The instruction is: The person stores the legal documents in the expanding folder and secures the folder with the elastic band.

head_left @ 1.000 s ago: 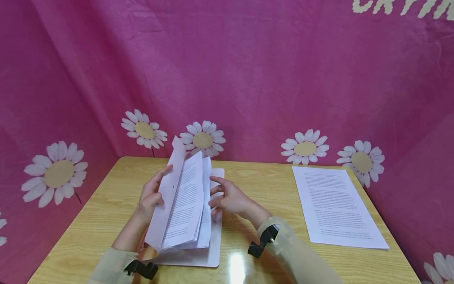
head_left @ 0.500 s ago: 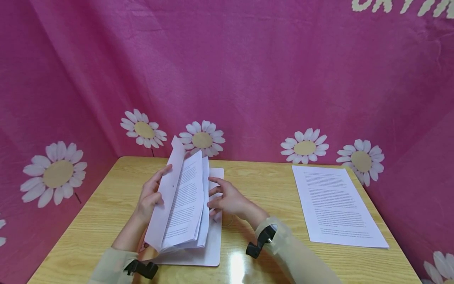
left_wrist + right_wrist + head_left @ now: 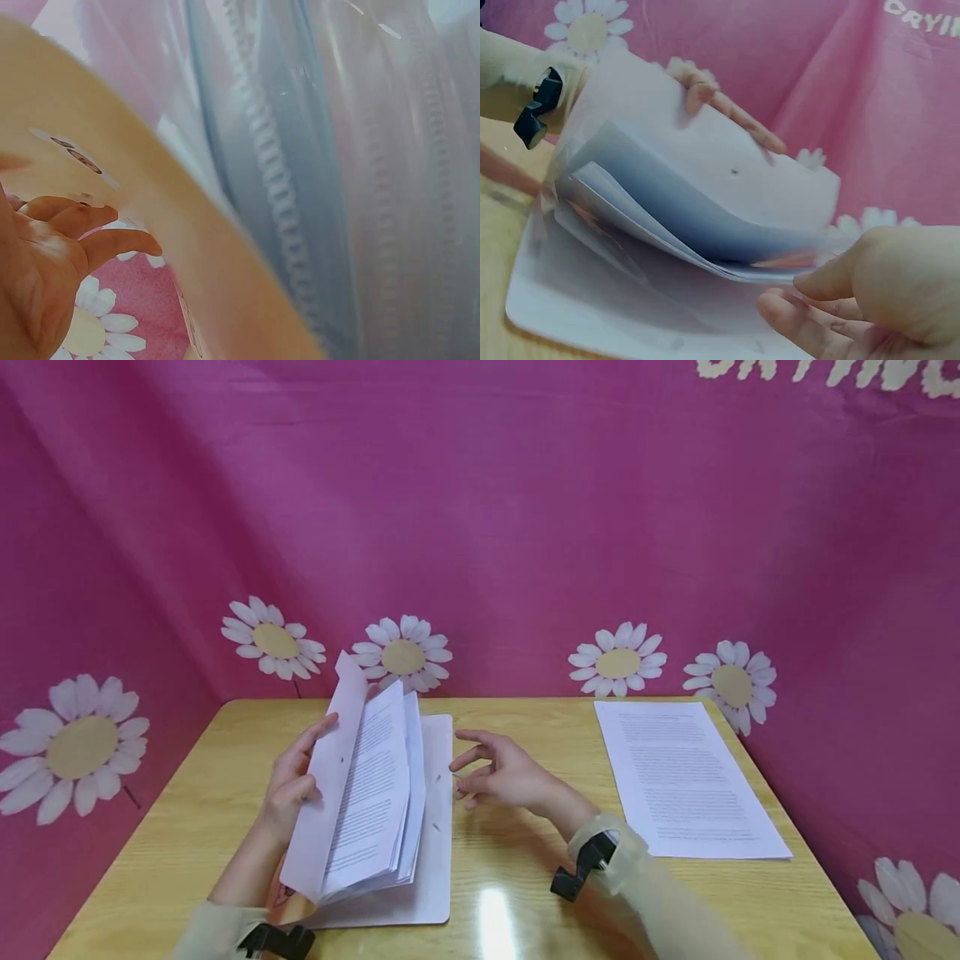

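Note:
A pale pink document folder point(image 3: 435, 860) lies on the table with its front cover raised at the left. Printed sheets point(image 3: 371, 802) stand fanned inside it, leaning toward the left. My left hand point(image 3: 287, 789) grips the raised cover's outer edge, thumb on the inner face and fingers behind. In the left wrist view, clear plastic point(image 3: 277, 150) with rows of small loops fills the right side beside the cover. My right hand point(image 3: 506, 774) hovers just right of the folder, fingers loosely bent and holding nothing. From the right wrist, its fingertips overlap the folder's lower cover.
Printed paper point(image 3: 686, 777) lies flat at the right of the wooden table point(image 3: 540, 852). A magenta cloth point(image 3: 480, 527) with daisies hangs right behind the table and along both sides.
My right hand has drawn off to the right, away from the sheets' edge. The left hand still holds the cover raised. The head view has turned slightly right.

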Action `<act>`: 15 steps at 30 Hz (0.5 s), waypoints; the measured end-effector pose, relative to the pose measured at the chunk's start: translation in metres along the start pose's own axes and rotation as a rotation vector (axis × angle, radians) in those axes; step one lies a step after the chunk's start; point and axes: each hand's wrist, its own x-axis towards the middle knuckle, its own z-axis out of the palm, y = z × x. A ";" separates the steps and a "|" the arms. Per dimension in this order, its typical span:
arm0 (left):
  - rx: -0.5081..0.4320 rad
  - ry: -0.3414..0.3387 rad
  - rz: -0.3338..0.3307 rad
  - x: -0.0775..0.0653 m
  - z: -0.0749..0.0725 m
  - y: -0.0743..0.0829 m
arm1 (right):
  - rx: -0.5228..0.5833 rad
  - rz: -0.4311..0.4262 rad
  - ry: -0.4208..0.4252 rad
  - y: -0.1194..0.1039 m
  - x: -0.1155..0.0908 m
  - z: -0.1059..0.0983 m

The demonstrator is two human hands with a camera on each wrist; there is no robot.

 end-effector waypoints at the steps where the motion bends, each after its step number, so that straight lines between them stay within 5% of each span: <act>1: -0.006 0.000 0.007 -0.001 -0.001 0.000 | -0.017 -0.009 0.000 -0.001 -0.004 -0.005; 15: -0.034 -0.037 0.041 -0.001 0.003 -0.002 | -0.334 -0.023 0.179 -0.009 -0.087 -0.112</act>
